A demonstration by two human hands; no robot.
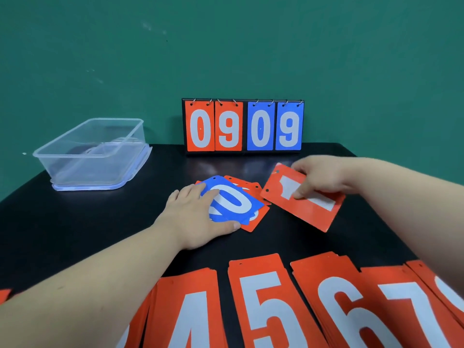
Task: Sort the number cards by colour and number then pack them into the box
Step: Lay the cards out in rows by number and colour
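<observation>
A loose pile of number cards lies mid-table, topped by a blue card [238, 200] with a white 0 over several red ones. My left hand [198, 217] rests flat on that pile, fingers spread, thumb at its near edge. My right hand [321, 179] pinches a red card [311, 214] showing a white 1, held tilted just right of the pile. Along the near edge lie red stacks: 4 [190, 310], 5 [266, 302], 6 [336, 297], 7 [406, 302], and one more [449, 290] cut off at the right. The clear plastic box [62, 156] stands far left.
A flip scoreboard [243, 125] reading 09 red, 09 blue stands at the table's back edge against the green wall. The box sits on its lid [140, 167]. A red card corner [3, 295] shows at the left edge. Black tabletop [100, 222] lies between box and pile.
</observation>
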